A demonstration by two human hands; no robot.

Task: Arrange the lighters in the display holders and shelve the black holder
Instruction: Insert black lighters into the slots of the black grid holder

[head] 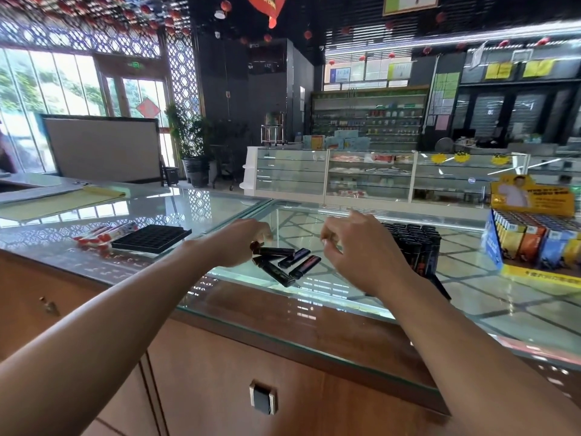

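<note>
Two bare forearms reach out over the wooden drawer fronts [220, 372] and the glass bench [471, 297]. The left hand [242, 240] curls its fingers down at the end of a loose pile of black lighters [283, 262] lying flat on the glass between the hands. Whether its grip is closed on one cannot be told. The right hand [355, 247] hovers just right of the pile with fingers bent toward the thumb, and its grip is just as unclear. Behind it stands the black holder [415, 243], packed with upright lighters. Far left lies an empty black tray [151, 237], with red-and-white lighters [103, 236] beside it. A coloured display box [534, 240] sits at the right.
</note>
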